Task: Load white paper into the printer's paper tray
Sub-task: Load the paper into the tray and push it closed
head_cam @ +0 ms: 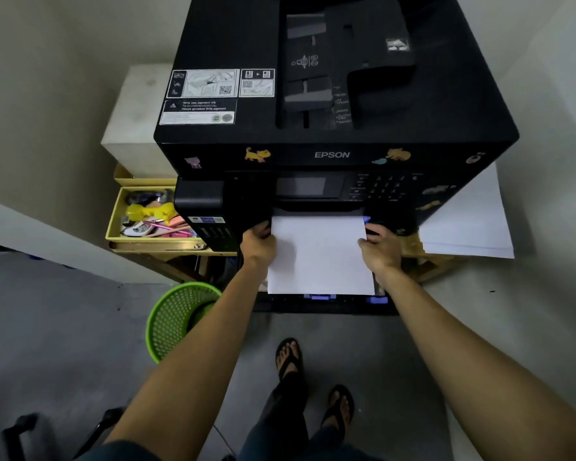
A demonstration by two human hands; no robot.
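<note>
At the near edge of the pulled-out paper tray point(326, 306), blue guide tabs show just beyond the white paper's near edge. The stack of white paper point(320, 257) lies in the tray, its far end already under the Epson printer point(333, 94). The left hand point(258, 242) pinches the stack's left edge, fingers curled under; the right hand point(378, 247) pinches the right edge, thumb on top. By my reading, loading is well along: the sheets look seated or nearly so. Left to do, probably: let go, set the guides, push the tray shut. More white sheets point(469, 227) lie on the table at far right.
</note>
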